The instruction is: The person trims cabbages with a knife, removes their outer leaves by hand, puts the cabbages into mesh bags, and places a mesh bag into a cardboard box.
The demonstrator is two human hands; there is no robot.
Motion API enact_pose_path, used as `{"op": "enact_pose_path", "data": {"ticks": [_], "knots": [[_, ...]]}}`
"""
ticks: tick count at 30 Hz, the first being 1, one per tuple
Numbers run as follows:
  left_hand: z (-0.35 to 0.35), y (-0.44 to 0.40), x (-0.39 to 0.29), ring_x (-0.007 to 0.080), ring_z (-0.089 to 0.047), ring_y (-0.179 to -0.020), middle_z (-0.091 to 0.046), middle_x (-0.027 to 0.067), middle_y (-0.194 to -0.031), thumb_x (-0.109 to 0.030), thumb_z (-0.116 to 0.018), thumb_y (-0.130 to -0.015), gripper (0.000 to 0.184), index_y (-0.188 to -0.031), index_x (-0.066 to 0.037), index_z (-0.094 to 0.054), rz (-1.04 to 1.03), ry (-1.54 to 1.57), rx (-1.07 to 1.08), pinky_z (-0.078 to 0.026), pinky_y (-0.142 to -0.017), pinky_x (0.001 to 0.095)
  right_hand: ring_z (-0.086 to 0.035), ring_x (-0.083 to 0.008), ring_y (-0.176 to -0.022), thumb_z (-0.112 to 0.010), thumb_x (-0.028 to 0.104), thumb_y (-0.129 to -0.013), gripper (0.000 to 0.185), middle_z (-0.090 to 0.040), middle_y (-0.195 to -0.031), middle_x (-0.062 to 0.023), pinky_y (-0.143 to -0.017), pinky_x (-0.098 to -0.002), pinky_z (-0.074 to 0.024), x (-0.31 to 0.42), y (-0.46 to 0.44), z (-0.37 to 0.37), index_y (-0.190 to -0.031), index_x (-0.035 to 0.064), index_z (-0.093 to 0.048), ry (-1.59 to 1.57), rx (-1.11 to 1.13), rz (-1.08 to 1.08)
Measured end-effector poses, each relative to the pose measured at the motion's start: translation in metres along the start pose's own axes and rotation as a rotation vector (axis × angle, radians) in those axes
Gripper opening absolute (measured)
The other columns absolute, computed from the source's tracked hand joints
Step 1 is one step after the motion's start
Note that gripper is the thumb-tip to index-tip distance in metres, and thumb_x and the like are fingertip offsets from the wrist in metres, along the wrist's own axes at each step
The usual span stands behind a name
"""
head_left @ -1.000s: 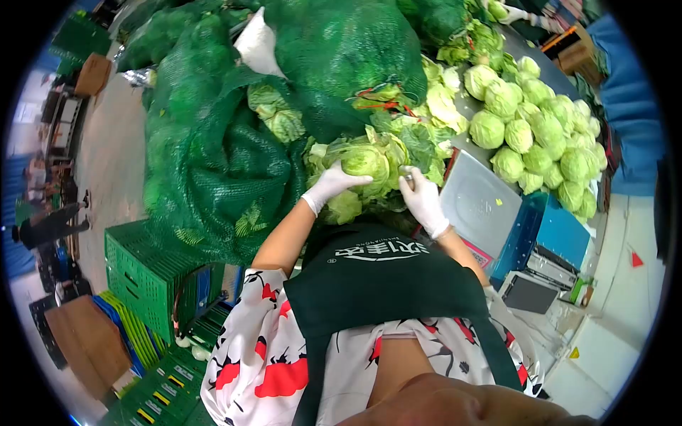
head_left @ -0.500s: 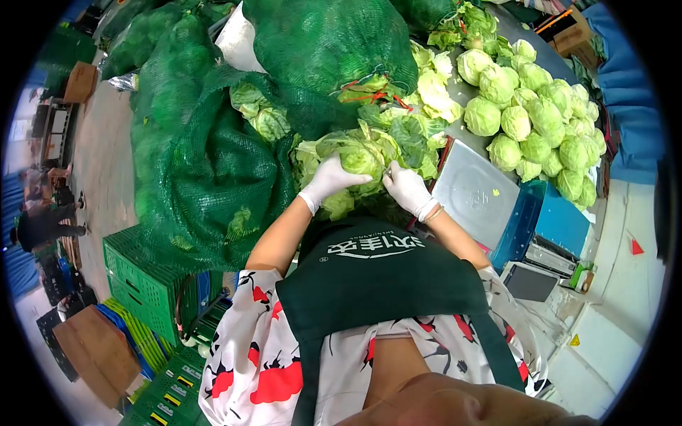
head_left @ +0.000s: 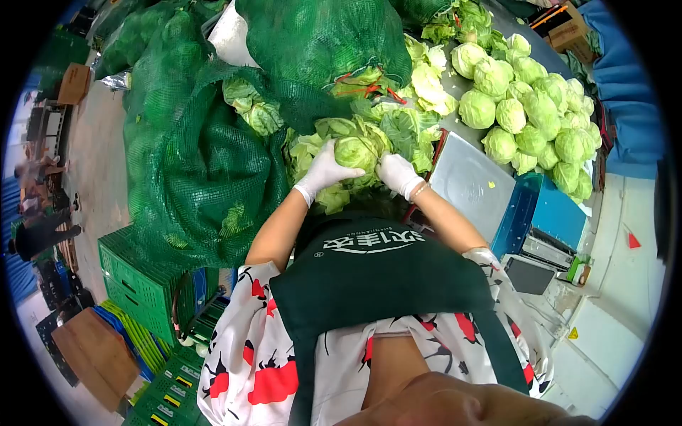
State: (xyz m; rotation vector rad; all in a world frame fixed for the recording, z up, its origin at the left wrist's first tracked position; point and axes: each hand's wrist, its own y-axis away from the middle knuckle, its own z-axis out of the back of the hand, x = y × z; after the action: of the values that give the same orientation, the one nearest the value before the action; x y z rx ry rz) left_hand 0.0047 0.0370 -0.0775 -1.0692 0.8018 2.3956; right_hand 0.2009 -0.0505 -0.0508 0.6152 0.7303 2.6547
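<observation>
A pale green cabbage (head_left: 353, 152) with loose outer leaves sits in front of my apron. My left hand (head_left: 327, 172), in a white glove, grips its left side with the thumb across the front. My gloved right hand (head_left: 399, 175) is closed at the right edge of the same cabbage; what its fingertips pinch is too small to make out. Loose outer leaves (head_left: 332, 197) lie beneath and around the cabbage. More leaves (head_left: 406, 133) lie just beyond my right hand.
Green mesh sacks (head_left: 206, 163) of cabbages stand left and ahead. Bare cabbages (head_left: 541, 113) are piled at the right. A metal scale plate (head_left: 472, 181) and a blue bin (head_left: 543, 213) are at my right. Green crates (head_left: 135, 284) stand lower left. A person (head_left: 44, 234) is at far left.
Both hands stay at the cabbage, with only a slight shift in the grip. The whole view has moved a little. The cabbage's pale round side shows more plainly between the hands.
</observation>
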Motion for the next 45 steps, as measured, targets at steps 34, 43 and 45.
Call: {"op": "enact_pose_path", "data": {"ticks": [34, 43, 45], "knots": [[0.011, 0.067, -0.029, 0.0191, -0.061, -0.113, -0.061, 0.0125, -0.126, -0.011, -0.08, -0.081, 0.072, -0.14, 0.003, -0.04, 0.04, 1.134, -0.121, -0.048, -0.099, 0.0332, -0.064, -0.0386, -0.058, -0.047, 0.039, -0.103, 0.047, -0.066, -0.069, -0.022, -0.061, -0.0485, -0.0529, 0.033, 0.05, 0.021, -0.143, 0.0152, -0.051, -0.451, -0.572, 0.41], [0.033, 0.072, -0.026, 0.028, -0.048, -0.135, -0.05, 0.0143, -0.145, -0.037, -0.07, -0.086, 0.082, -0.15, -0.002, -0.034, -0.056, 1.5, 0.193, -0.037, -0.114, 0.0429, -0.046, -0.0104, -0.039, -0.049, 0.046, -0.103, 0.047, -0.052, -0.056, -0.001, -0.039, -0.0273, -0.0371, -0.022, 0.026, 0.033, -0.131, 0.0113, -0.063, -1.021, -0.227, -0.079], [0.033, 0.072, -0.029, 0.0284, -0.046, -0.137, -0.048, 0.0138, -0.148, -0.041, -0.072, -0.084, 0.087, -0.15, -0.002, -0.032, -0.117, 1.656, 0.238, -0.036, -0.115, 0.0439, -0.048, -0.0109, -0.04, -0.049, 0.045, -0.103, 0.048, -0.053, -0.056, -0.0018, -0.04, -0.0283, -0.0388, -0.024, 0.019, 0.031, -0.134, 0.0107, -0.062, -0.954, -0.306, -0.071]]}}
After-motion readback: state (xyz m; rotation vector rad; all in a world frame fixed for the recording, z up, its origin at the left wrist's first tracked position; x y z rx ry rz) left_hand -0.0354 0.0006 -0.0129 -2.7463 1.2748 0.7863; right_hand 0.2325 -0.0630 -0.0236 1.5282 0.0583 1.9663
